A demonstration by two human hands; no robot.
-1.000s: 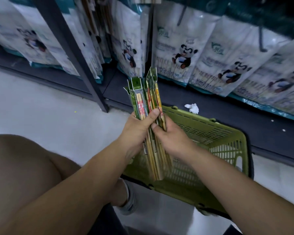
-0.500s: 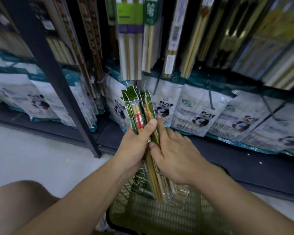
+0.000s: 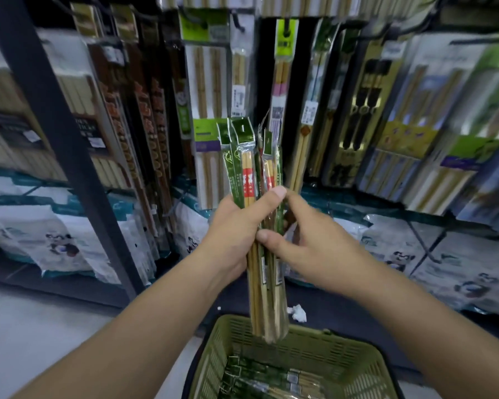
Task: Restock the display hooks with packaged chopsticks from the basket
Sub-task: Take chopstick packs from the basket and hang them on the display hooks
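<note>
I hold a bundle of packaged chopsticks (image 3: 249, 180) upright in front of the display, green headers on top and bamboo sticks below. My left hand (image 3: 234, 234) grips the bundle around its middle, thumb across the front. My right hand (image 3: 306, 240) pinches the packs on the bundle's right side between thumb and fingers. Directly below, the green plastic basket (image 3: 357, 367) stands on the floor with more green chopstick packs (image 3: 260, 378) lying in it. Display hooks (image 3: 236, 23) carry hanging chopstick packs along the top of the rack.
A dark metal upright (image 3: 55, 133) of the rack slants down at the left. White panda-print bags (image 3: 458, 272) fill the lower shelf. A crumpled white scrap (image 3: 298, 312) lies on the dark base behind the basket. Bare floor (image 3: 41, 326) lies left of the basket.
My view has tilted up from the low shelf to the hanging rows. Both hands lifted the bundle higher, away from the basket, and the basket has dropped to the bottom of the view.
</note>
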